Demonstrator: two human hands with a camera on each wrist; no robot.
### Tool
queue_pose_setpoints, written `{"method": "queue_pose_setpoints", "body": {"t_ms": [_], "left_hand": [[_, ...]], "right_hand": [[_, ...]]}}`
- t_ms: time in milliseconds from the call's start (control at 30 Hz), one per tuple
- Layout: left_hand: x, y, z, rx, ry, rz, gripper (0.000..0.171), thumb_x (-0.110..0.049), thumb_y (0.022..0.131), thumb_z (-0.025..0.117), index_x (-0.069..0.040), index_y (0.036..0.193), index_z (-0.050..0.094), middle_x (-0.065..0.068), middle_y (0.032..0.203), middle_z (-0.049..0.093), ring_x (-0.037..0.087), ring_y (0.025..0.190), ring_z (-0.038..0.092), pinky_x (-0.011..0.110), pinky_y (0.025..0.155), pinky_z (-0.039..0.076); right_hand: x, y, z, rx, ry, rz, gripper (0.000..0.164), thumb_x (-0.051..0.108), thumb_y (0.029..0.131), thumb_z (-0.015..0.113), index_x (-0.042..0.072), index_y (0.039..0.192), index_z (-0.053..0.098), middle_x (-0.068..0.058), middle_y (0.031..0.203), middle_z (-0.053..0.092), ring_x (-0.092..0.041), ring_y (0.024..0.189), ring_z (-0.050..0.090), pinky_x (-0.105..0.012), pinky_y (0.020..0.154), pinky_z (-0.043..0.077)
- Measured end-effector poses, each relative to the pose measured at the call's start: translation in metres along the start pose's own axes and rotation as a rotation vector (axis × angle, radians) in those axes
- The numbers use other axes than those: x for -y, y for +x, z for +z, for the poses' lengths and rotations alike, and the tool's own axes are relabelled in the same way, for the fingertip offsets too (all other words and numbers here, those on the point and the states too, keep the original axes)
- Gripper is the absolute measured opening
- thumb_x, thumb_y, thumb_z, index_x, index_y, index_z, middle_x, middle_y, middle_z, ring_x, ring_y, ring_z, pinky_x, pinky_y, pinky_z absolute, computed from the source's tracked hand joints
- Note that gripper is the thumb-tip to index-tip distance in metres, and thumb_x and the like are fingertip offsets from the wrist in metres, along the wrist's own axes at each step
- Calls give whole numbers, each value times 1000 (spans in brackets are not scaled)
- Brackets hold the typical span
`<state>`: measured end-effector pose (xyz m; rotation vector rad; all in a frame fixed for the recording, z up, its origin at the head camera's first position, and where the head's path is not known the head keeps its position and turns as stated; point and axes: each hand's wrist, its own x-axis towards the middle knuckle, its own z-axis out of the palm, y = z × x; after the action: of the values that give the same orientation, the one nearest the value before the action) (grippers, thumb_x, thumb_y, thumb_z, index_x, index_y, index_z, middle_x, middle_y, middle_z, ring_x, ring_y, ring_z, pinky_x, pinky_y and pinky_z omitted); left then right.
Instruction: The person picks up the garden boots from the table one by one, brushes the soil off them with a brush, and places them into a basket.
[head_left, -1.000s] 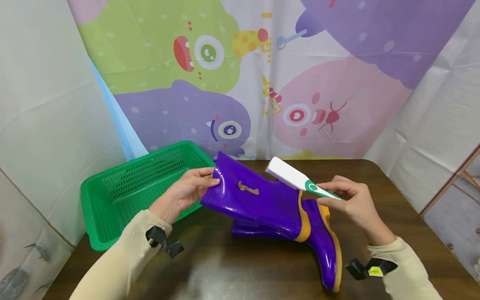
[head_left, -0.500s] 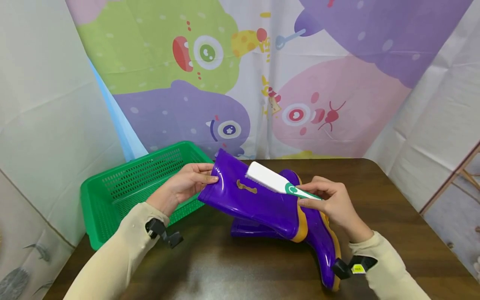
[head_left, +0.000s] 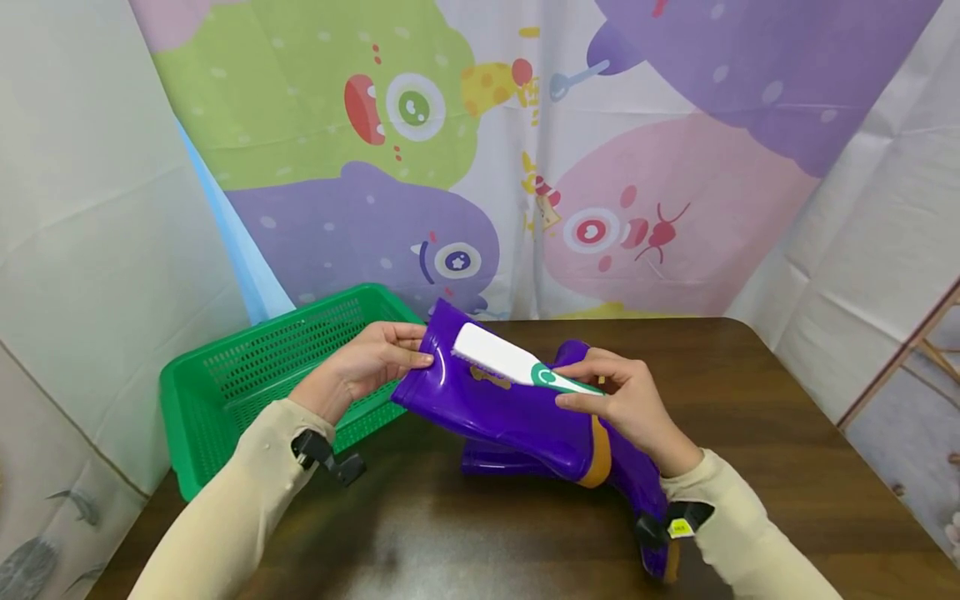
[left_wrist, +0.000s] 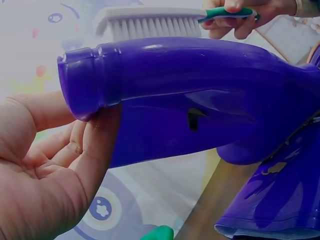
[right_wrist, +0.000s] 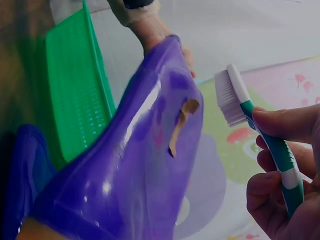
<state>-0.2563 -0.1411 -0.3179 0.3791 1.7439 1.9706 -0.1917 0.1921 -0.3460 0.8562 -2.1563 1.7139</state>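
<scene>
My left hand (head_left: 375, 362) pinches the top rim of a purple rubber boot (head_left: 502, 429), its shaft raised and tilted above the table. My right hand (head_left: 626, 404) grips the green-and-white handle of a white scrub brush (head_left: 497, 352). Over the boot's shaft, the brush's bristles face down, close to a brown smear (right_wrist: 182, 125); a gap separates them from the boot in the right wrist view. A second purple boot (head_left: 510, 460) lies on the table under the first, partly hidden by it and by my right arm.
A green perforated basket (head_left: 171, 417) stands at the left, just behind my left forearm. The dark wooden table (head_left: 787, 433) has its back edge against a cartoon-printed curtain (head_left: 420, 208). White sheets hang at both sides.
My right hand has carried the brush leftward and slightly down, from beyond the boot's heel end to over the brown smear near the rim. My left hand and the held boot have barely shifted.
</scene>
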Motion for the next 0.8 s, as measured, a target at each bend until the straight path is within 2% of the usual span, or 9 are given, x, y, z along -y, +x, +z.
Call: {"method": "queue_pose_setpoints", "body": {"t_ms": [100, 333, 633, 800], "left_hand": [[-1, 1, 1, 0, -8, 5, 44, 17, 90, 54, 18, 134, 48, 7, 94, 73, 15, 83, 70, 29, 73, 58], [0, 2, 1, 4, 2, 10, 47, 18, 90, 53, 19, 136, 44, 7, 96, 72, 16, 84, 70, 28, 72, 58], [3, 1, -3, -2, 24, 14, 44, 15, 90, 57, 18, 133, 50, 7, 95, 73, 16, 85, 70, 29, 76, 58], [6, -1, -5, -5, 26, 18, 41, 14, 90, 57, 16, 131, 53, 7, 95, 72, 16, 85, 70, 29, 76, 58]], "right_hand": [[-2, 2, 5, 25, -28, 6, 24, -5, 75, 81, -1, 98, 78, -2, 69, 56, -16, 65, 45, -25, 53, 38], [-6, 2, 14, 57, -34, 22, 22, -4, 75, 82, -2, 97, 78, -2, 69, 58, -15, 65, 46, -24, 57, 39], [-21, -2, 2, 40, -103, 71, 22, -2, 75, 83, 1, 97, 79, 0, 73, 62, -14, 67, 48, -24, 56, 39], [-28, -5, -5, 15, -151, 82, 23, -4, 73, 84, 1, 95, 79, 0, 72, 61, -13, 61, 48, -23, 51, 40]]}}
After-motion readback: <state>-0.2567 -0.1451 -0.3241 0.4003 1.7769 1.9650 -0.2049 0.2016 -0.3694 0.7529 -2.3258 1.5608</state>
